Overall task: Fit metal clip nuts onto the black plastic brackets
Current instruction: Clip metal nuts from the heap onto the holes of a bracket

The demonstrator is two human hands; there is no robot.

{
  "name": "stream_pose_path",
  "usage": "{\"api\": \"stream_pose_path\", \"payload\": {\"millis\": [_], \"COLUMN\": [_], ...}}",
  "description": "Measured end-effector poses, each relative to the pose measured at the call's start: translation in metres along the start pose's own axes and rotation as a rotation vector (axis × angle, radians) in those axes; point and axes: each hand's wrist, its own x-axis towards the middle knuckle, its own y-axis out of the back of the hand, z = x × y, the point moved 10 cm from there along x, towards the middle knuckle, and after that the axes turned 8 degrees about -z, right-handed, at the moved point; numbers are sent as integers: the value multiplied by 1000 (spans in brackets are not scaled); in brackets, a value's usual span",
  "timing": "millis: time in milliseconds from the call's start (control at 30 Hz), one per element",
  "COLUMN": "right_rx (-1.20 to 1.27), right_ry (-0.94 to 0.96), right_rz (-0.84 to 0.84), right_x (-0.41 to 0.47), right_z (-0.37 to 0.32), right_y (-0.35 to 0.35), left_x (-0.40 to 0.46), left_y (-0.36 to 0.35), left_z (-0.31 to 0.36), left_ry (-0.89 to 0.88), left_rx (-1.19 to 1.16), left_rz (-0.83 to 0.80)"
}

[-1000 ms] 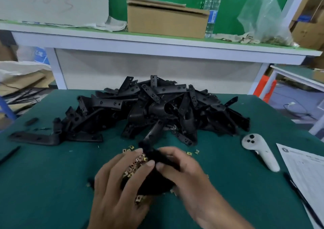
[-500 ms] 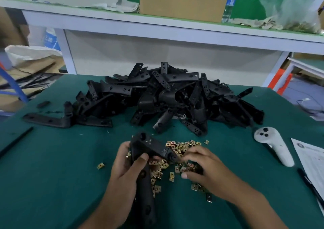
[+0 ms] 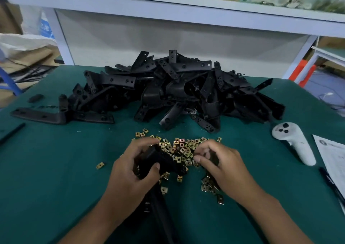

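Change: since half a second ago the bracket in hand has tipped lower over the nuts, and the right hand has drawn back from the spread toward the bracket's end.
Left hand [image 3: 133,171]: fingers and thumb wrapped round the held black plastic bracket [image 3: 158,161]; its long leg runs down toward the viewer.
Right hand [image 3: 222,167]: fingers curled in a pinch near the bracket's far end; what it pinches is hidden, probably one nut. Cannot tell.
Clip nuts [image 3: 182,146]: brass-coloured, loose in a scatter on the green tabletop [image 3: 56,178], under and between both hands; one stray nut [image 3: 100,165] lies apart to the left.
Bracket pile [image 3: 175,92]: large heap beyond the nuts, well apart from the hands.
Progress (judgement): early. No fitted nut is visible on any bracket; the heap looks unprocessed and no finished stack shows.
Left to do: seat nuts on the held bracket, then work through the heap.
Other: white handheld controller [image 3: 293,142] and a printed sheet [image 3: 334,157] at right.
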Motion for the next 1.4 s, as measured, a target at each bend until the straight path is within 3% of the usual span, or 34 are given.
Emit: {"api": "stream_pose_path", "payload": {"millis": [133, 333, 600, 767, 1133, 1400], "right_rx": [290, 748, 1015, 1017, 954, 768], "right_ry": [-17, -125, -233, -246, -280, -148], "right_rz": [41, -96, -173, -219, -250, -230], "right_x": [-2, -2, -5, -7, -12, -8], "right_z": [-6, -8, -9, -16, -14, -23], "right_y": [1, -19, -29, -32, -37, -25], "left_x": [0, 0, 0, 2, 0, -1], "left_y": [-5, -11, -25, -27, -33, -29], "left_z": [2, -3, -2, 9, 13, 6], "left_ry": [-20, 16, -17, -113, -123, -70], "left_rx": [25, -17, 50, 147, 155, 153], "left_rz": [-29, -82, -197, -194, -224, -212]}}
